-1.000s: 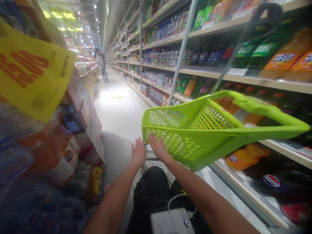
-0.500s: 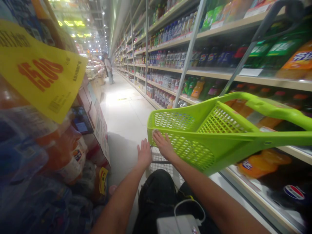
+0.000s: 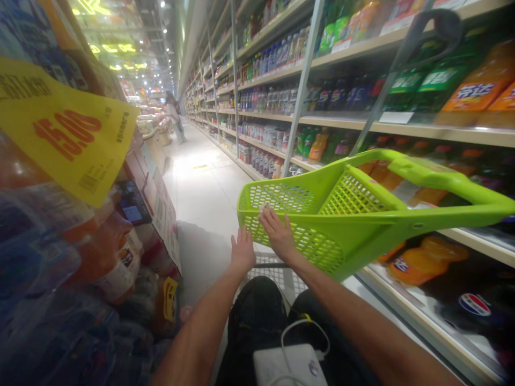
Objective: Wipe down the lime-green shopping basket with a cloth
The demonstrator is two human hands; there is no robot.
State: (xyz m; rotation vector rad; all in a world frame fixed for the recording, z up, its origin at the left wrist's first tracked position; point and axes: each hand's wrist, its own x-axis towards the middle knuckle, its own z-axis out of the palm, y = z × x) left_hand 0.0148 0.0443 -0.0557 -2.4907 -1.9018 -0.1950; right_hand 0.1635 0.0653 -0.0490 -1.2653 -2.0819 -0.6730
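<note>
A lime-green shopping cart (image 3: 370,228) with perforated sides stands sideways in front of my knees, its narrow end to the left. My right hand (image 3: 279,236) is at the rim of its near side wall, fingers stretched forward over a small crumpled whitish tissue (image 3: 264,209) that they press on the rim. Just left of it, my left hand (image 3: 243,249) is raised at the cart's lower left corner. Its fingers are extended and hold nothing; whether they touch the plastic I cannot tell.
Shelves of drink bottles (image 3: 338,99) line the right side. Stacked packs of bottles (image 3: 108,257) with a yellow price sign (image 3: 72,128) crowd the left. A person (image 3: 175,120) stands far down the pale aisle floor (image 3: 205,185). A white device (image 3: 289,364) with a cable rests at my lap.
My right hand has slid a little right along the cart's rim, bringing the tissue more into view. My left hand stays near the corner. The view has shifted slightly.
</note>
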